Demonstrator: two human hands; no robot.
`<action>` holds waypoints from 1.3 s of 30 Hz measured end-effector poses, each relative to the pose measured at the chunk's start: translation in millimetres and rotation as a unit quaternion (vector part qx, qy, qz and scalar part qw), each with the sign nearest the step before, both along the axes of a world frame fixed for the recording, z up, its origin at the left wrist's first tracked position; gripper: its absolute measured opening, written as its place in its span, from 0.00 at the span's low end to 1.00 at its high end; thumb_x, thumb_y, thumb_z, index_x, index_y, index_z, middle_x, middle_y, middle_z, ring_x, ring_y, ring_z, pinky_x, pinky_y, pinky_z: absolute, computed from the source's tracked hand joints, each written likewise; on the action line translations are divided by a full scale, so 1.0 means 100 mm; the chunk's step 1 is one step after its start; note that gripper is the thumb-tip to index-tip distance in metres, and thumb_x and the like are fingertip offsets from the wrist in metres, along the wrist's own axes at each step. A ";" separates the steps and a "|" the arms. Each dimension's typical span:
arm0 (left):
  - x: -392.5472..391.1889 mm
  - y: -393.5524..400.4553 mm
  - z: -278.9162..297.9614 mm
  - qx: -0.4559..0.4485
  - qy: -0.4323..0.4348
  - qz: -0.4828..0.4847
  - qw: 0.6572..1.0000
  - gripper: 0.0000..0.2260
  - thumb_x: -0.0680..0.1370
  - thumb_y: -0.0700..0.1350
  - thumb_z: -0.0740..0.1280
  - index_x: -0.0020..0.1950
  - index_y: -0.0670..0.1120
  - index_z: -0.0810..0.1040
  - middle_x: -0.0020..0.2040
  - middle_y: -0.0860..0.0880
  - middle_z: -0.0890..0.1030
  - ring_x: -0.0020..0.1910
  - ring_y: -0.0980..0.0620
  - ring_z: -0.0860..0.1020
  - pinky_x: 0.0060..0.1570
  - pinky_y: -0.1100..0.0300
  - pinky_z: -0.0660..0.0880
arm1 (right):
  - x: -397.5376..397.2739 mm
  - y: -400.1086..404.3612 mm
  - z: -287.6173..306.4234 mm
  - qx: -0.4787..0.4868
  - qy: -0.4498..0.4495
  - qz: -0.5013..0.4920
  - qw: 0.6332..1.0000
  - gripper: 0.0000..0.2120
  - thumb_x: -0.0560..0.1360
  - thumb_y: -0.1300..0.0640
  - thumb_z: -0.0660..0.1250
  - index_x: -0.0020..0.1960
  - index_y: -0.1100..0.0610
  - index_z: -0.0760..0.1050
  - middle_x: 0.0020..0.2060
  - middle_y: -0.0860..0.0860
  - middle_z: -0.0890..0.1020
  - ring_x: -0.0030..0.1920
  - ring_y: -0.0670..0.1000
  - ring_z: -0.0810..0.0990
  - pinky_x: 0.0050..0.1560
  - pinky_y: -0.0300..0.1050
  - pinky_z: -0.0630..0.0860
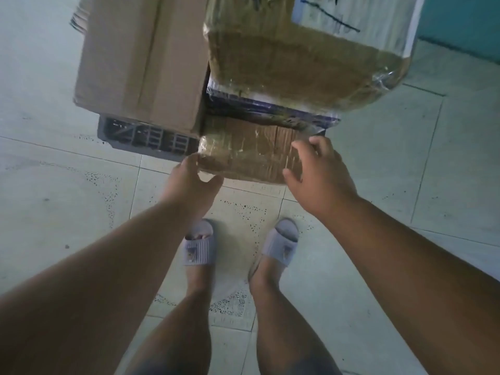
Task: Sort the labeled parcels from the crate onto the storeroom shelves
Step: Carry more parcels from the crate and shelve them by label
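A small taped cardboard parcel (249, 155) juts out over the near edge of a grey plastic crate (147, 139) on the floor. My left hand (193, 180) touches the parcel's near left corner, fingers loosely spread. My right hand (318, 171) hovers over its right end, fingers curved and fingertips on or just above the top; I cannot tell if they touch. Above it lies a large tape-wrapped parcel (305, 66) with a white label (357, 14). A plain brown carton (140, 58) fills the crate's left side.
Pale floor tiles (67, 185) surround the crate. My two feet in grey slippers (198, 247) stand just in front of it. A teal wall (465, 23) rises at the upper right. A dark flat parcel (270, 106) sits between the two taped parcels.
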State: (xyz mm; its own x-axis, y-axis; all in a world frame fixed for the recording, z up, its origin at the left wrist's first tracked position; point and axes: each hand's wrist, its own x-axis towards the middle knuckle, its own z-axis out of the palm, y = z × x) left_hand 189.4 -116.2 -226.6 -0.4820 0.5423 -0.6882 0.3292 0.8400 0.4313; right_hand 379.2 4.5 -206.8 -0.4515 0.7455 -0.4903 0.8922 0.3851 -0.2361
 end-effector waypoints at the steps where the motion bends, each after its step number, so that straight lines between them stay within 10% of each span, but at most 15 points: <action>1: -0.01 0.01 -0.07 0.013 0.001 0.011 1.000 0.15 0.78 0.51 0.68 0.64 0.53 0.75 0.61 0.52 0.79 0.41 0.62 0.74 0.33 0.67 0.65 | -0.03 0.01 -0.09 -0.014 0.003 -0.009 1.000 0.25 0.79 0.46 0.65 0.73 0.52 0.65 0.75 0.57 0.62 0.65 0.62 0.74 0.61 0.56 0.76; 13: 0.14 0.06 0.05 0.047 -0.095 0.153 0.982 0.20 0.73 0.59 0.72 0.55 0.46 0.75 0.44 0.49 0.80 0.37 0.53 0.77 0.32 0.57 0.75 | 0.10 -0.15 -0.06 -0.033 0.101 -0.141 0.984 0.22 0.78 0.43 0.66 0.68 0.52 0.73 0.72 0.53 0.69 0.67 0.55 0.73 0.60 0.46 0.71; 19: 0.24 -0.04 0.96 0.034 -0.184 0.382 0.905 0.12 0.80 0.50 0.66 0.63 0.52 0.74 0.53 0.46 0.81 0.50 0.46 0.82 0.51 0.47 0.83 | 0.33 -0.53 0.93 -0.052 0.132 -0.092 0.986 0.28 0.74 0.40 0.70 0.68 0.53 0.73 0.58 0.50 0.81 0.58 0.52 0.77 0.54 0.48 0.76; 24: 0.10 -0.12 2.01 -0.017 -0.261 0.458 0.849 0.02 0.78 0.42 0.67 0.48 0.46 0.75 0.49 0.44 0.81 0.45 0.48 0.80 0.49 0.54 0.81 | 0.45 -0.74 1.96 -0.046 0.155 -0.020 0.987 0.46 0.60 0.37 0.81 0.72 0.55 0.69 0.62 0.52 0.78 0.60 0.54 0.74 0.58 0.46 0.72; 30: 0.06 -0.38 3.25 -0.060 -0.338 0.351 0.871 0.09 0.79 0.49 0.66 0.54 0.45 0.72 0.39 0.43 0.75 0.32 0.50 0.73 0.30 0.60 0.70 | 0.57 -0.58 3.24 0.030 0.166 0.008 0.986 0.41 0.61 0.37 0.80 0.67 0.55 0.74 0.56 0.52 0.81 0.56 0.57 0.75 0.55 0.53 0.73; 35: 0.13 -0.44 3.87 -0.025 -0.297 0.205 0.932 0.28 0.74 0.70 0.63 0.56 0.46 0.75 0.47 0.41 0.82 0.45 0.42 0.81 0.51 0.48 0.79 | 0.61 -0.56 4.28 0.003 0.250 -0.123 0.960 0.34 0.62 0.39 0.80 0.64 0.48 0.74 0.54 0.44 0.81 0.53 0.47 0.78 0.49 0.43 0.74; 39: 0.26 -0.47 4.22 0.098 -0.471 0.176 0.859 0.31 0.71 0.71 0.59 0.65 0.52 0.77 0.61 0.44 0.83 0.60 0.42 0.81 0.64 0.41 0.73 | 0.71 -0.75 4.79 0.018 0.275 -0.215 0.937 0.31 0.64 0.42 0.80 0.63 0.47 0.75 0.50 0.42 0.81 0.49 0.44 0.79 0.45 0.39 0.74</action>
State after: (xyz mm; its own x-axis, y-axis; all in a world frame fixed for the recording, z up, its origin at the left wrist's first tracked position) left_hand 215.0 -163.5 195.5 0.0806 0.6266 -0.7751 -0.5015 0.6976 0.5117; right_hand 450.3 -70.1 272.1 -0.2816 0.9283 -0.2426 0.7140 0.0339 -0.6993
